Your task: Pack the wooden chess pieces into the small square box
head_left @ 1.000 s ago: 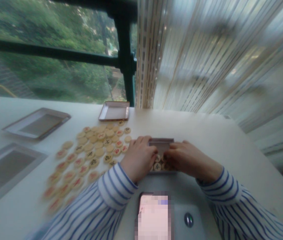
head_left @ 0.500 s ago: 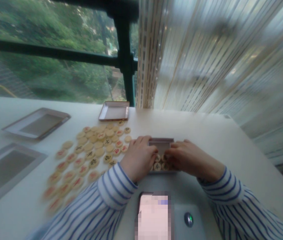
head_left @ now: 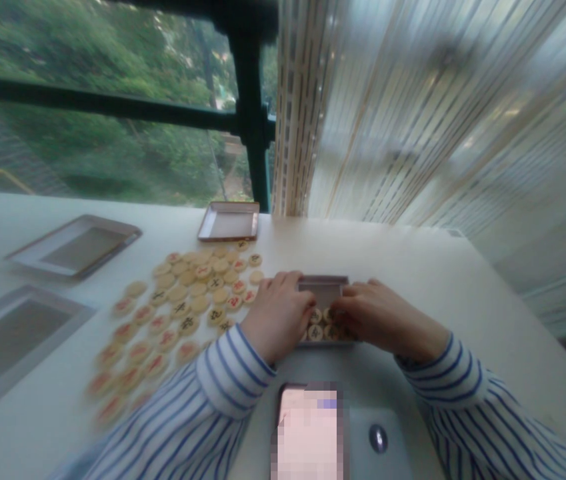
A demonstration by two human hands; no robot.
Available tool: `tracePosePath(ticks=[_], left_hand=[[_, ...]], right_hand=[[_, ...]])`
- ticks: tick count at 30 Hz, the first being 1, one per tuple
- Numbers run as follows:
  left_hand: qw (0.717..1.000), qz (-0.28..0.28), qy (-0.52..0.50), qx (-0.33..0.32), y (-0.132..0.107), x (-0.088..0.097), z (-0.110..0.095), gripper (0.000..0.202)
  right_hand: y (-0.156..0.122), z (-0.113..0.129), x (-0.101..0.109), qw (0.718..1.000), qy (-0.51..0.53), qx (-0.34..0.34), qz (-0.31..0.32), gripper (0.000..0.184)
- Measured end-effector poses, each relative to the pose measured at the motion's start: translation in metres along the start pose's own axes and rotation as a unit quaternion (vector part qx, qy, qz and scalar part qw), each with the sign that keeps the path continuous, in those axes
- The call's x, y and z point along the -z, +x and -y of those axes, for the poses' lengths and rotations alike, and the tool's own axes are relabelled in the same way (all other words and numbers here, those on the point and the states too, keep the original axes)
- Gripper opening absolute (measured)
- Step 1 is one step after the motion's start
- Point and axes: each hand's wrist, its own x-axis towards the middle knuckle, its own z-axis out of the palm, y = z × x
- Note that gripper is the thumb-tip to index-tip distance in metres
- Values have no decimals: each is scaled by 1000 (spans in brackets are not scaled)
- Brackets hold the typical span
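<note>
A small open box (head_left: 323, 281) stands in front of me, with several round wooden Chinese chess pieces (head_left: 315, 332) in rows along its near side. My left hand (head_left: 283, 313) lies over the box's left end, fingers bent and thumb reaching inside by the pieces. Over the right end, my right hand (head_left: 375, 313) has its fingers curled down against the pieces there. Both hands look closed, but their fingertips and anything between them are hidden. Left of the box, many loose Chinese chess pieces (head_left: 197, 289) are spread out, some with red or black characters, others plain side up.
On the white table (head_left: 413, 260) are an open shallow tray (head_left: 229, 239) by the window and two larger trays (head_left: 80, 273) (head_left: 75, 308) at the left. A phone (head_left: 307, 433) lies near me, beside a pale device with an oval button (head_left: 378, 439). Blinds (head_left: 303, 133) hang behind.
Both hands stay almost in place at the box, the right fingers shifting very slightly. The green light on the oval button has gone out.
</note>
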Motion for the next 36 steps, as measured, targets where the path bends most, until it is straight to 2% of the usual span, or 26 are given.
tracePosePath(ticks=[15,30,36], left_hand=[[1000,2,-1,2,0,-1,1,20],[1000,17,-9,13,1,4,2,22],[1000,0,-16,10,-2,5,2,21]], right_hand=[[-4,-3,4,1000,-8,-8,-1,16],[-11,-1,10,999,13,3,40,19],[-11,-1,9,999,4,1,49,18]])
